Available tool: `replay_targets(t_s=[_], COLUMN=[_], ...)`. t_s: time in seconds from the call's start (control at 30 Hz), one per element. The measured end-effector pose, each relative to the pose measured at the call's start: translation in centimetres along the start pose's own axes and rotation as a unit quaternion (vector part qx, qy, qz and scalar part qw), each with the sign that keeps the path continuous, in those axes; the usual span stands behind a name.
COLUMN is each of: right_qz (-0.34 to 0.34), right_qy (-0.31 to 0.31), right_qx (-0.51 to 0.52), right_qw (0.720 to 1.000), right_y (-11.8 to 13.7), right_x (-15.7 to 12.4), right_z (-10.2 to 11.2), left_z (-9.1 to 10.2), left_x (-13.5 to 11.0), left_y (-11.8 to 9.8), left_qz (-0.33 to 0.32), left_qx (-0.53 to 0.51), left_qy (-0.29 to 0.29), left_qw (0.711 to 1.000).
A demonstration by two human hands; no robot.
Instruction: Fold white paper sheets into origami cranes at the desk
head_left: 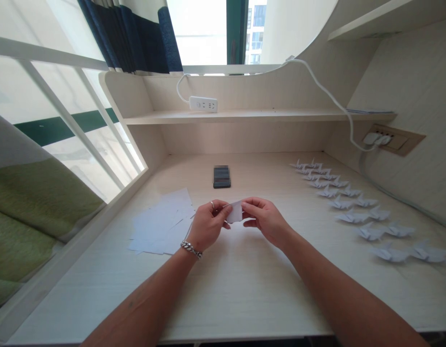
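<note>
Head view, hands: My left hand (207,225) and right hand (265,219) meet just on my side of the phone (222,176). Each pinches one end of a small paper piece (236,212) between thumb and fingertips.
Paper piece: It is held just above the desk (244,289), nearer to me than the phone. It is white, folded down narrow, with one crisp upper edge. I cannot tell which fold it has reached.
Done: To the right of the phone, two rows of folded white paper cranes (353,202) lie on the desk. I judge these finished.
Left: To the left of the phone, slightly nearer me, lies a loose spread of flat sheets (161,224), all unfolded. I judge the work partway through.
Beyond the phone: A white power strip (203,103) sits on the shelf.
</note>
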State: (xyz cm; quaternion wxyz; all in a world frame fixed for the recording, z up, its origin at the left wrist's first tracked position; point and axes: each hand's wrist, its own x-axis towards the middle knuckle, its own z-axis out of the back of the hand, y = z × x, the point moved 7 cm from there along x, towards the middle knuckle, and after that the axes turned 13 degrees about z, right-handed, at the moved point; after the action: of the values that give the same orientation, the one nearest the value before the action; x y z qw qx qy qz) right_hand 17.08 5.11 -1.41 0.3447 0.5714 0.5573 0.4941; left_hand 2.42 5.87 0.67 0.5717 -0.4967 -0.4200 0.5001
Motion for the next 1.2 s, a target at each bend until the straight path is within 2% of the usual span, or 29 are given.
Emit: replay_targets(t_s=[0.13, 0.6, 0.87, 1.0, 1.2], right_qz=[0.002, -0.013, 0.044, 0.06, 0.046], right_qy=[0.015, 0.025, -0.027, -0.026, -0.025], right_qx=[0.021, 0.052, -0.053, -0.06, -0.036], right_qw=[1.0, 0.998, 0.997, 0.996, 0.998], right_y=[0.0, 0.3, 1.1, 1.4, 1.5], right_x=[-0.1, -0.3, -0.1, -0.1, -0.1], right_z=[-0.1, -0.4, -0.1, -0.3, -0.1], left_z=[0.0, -0.2, -0.1, -0.1, -0.2], left_x=[0.2, 0.2, 0.2, 0.1, 0.2], left_y=[0.2, 0.4, 0.2, 0.1, 0.3], left_qz=[0.018, 0.035, 0.008, 0.002, 0.023], left_qx=[-0.033, -0.049, -0.012, -0.002, -0.018], left_qy=[0.008, 0.025, 0.014, 0.019, 0.026], left_qw=[0.999, 0.998, 1.0, 1.0, 0.999])
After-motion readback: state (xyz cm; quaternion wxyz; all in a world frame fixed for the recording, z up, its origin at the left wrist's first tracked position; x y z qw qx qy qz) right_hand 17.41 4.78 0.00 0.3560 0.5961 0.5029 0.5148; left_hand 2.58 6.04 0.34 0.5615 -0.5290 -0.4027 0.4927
